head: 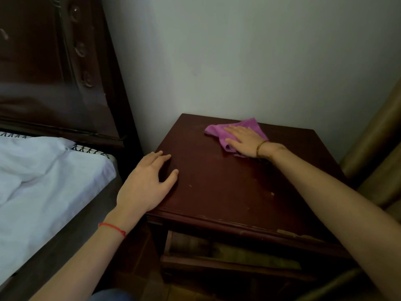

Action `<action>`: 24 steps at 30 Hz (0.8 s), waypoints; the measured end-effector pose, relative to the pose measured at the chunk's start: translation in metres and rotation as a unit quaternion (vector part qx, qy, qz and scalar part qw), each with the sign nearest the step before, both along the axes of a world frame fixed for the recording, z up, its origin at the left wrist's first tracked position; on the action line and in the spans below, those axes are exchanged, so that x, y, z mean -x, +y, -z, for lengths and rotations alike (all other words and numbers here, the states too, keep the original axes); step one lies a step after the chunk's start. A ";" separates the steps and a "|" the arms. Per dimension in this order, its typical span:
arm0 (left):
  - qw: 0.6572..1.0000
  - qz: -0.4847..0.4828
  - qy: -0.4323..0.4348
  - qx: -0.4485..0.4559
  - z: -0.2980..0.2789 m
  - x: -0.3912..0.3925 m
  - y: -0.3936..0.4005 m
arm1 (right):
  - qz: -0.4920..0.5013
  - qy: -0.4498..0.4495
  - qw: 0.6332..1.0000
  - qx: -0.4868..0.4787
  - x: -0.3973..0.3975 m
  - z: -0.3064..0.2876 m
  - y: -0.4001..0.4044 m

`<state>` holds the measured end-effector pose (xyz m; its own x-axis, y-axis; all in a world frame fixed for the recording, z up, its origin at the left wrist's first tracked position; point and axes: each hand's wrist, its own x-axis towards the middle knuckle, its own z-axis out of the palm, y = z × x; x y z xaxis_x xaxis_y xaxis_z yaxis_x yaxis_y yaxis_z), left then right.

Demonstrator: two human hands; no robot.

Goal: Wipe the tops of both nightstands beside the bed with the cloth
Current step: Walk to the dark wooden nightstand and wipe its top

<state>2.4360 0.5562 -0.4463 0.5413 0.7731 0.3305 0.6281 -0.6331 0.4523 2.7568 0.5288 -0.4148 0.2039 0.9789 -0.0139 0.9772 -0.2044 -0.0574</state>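
The purple cloth lay crumpled on the far part of the nightstand tabletop, close to the wall. Its long axis ran slantwise, from a corner pointing toward the wall down to a folded end nearer the tabletop's middle. The right hand pressed flat on the cloth, fingers straight and held together, pointing toward the bed — palm down, not curled round the fabric. The left hand rested on the nightstand's bed-side edge, fingers relaxed and slightly spread, holding nothing. A red string circled the left wrist; a thin bangle circled the right. Under the tabletop the nightstand had an open compartment — its contents were too dim to tell. A dark headboard stood beside the nightstand.
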 end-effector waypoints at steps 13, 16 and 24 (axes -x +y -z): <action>1.000 -0.001 -0.016 -0.008 0.003 0.002 0.005 | -0.104 0.008 0.994 -0.019 0.035 0.009 0.052; 1.000 -0.003 -0.014 -0.006 0.003 0.002 0.006 | -0.020 0.001 1.000 -0.015 -0.003 0.001 0.047; 1.000 -0.011 -0.020 -0.008 0.002 0.001 0.005 | -0.068 -0.007 0.997 -0.018 0.033 0.005 0.015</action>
